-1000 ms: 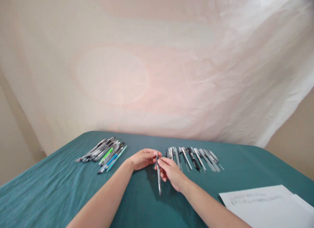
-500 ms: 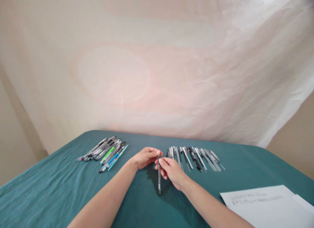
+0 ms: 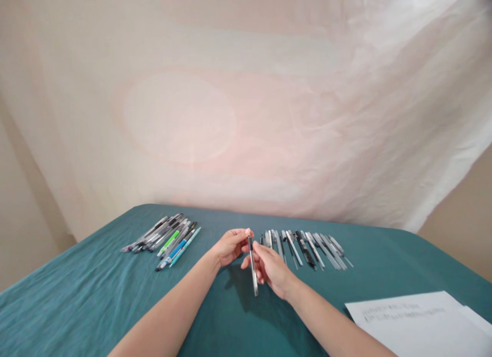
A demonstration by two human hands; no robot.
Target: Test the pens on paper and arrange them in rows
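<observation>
A slim pen (image 3: 253,275) with a dark grip and a clear, silvery barrel is held up above the cloth, its lower end tilted toward me. The fingertips of my left hand (image 3: 231,245) pinch its dark upper end. My right hand (image 3: 272,270) is loosely closed about the barrel, the thumb along its side and the fingers behind it. Part of the right fingers is hidden by the pen.
On the left of the green cloth-covered table (image 3: 96,295) lies a pile of pens (image 3: 165,236), some green and blue. A row of pens and thin clear tubes (image 3: 307,249) lies to the right. Paper sheets (image 3: 415,321) with blurred writing lie front right.
The pen has tilted, its lower end swinging slightly right and up. My right thumb has shifted from the pen's front to its side, and that grip looks looser.
</observation>
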